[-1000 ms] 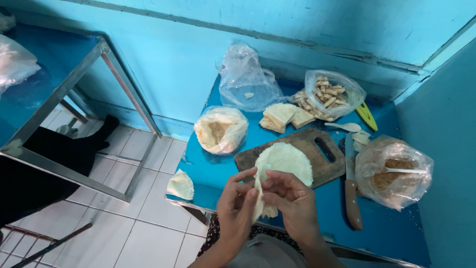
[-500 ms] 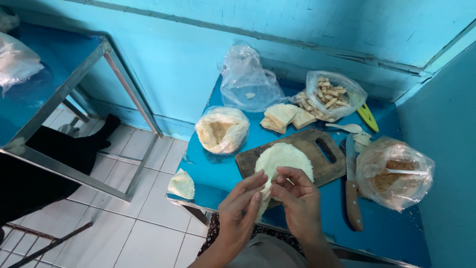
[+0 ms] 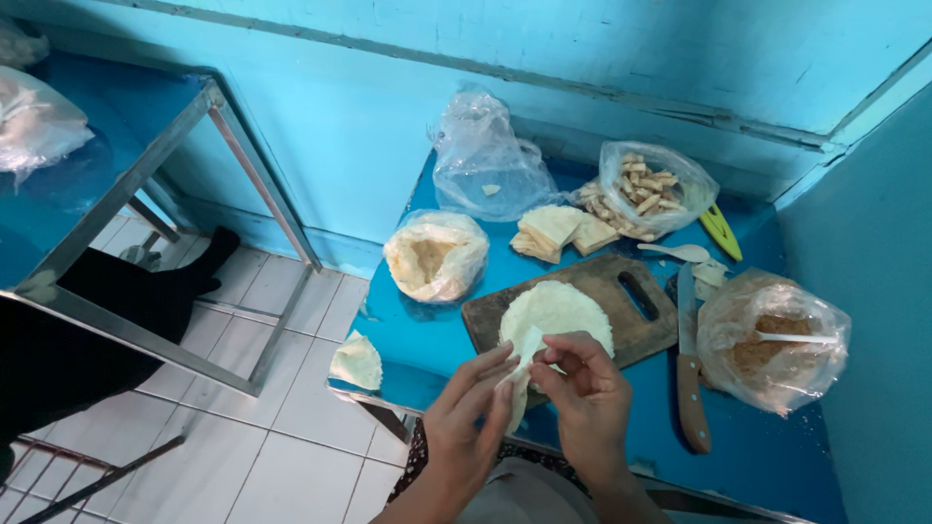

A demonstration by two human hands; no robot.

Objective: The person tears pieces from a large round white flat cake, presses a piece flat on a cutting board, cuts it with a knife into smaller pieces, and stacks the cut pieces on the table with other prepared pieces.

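Near desk (image 3: 427, 340) edge, centre: left hand (image 3: 469, 417) and right hand (image 3: 582, 403), both grips pinching one thin pale wrapper sheet (image 3: 524, 364). Just beyond, touching: round wrapper stack (image 3: 553, 311) on wooden cutting board (image 3: 621, 296). Right: knife (image 3: 689, 374), bag of brown crumbs (image 3: 772, 340).

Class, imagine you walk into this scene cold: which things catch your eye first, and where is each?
Front and centre, the left hand and right hand pinch a thin pale wrapper sheet. Just behind lies a round wrapper stack on a wooden cutting board. A knife rests to its right.
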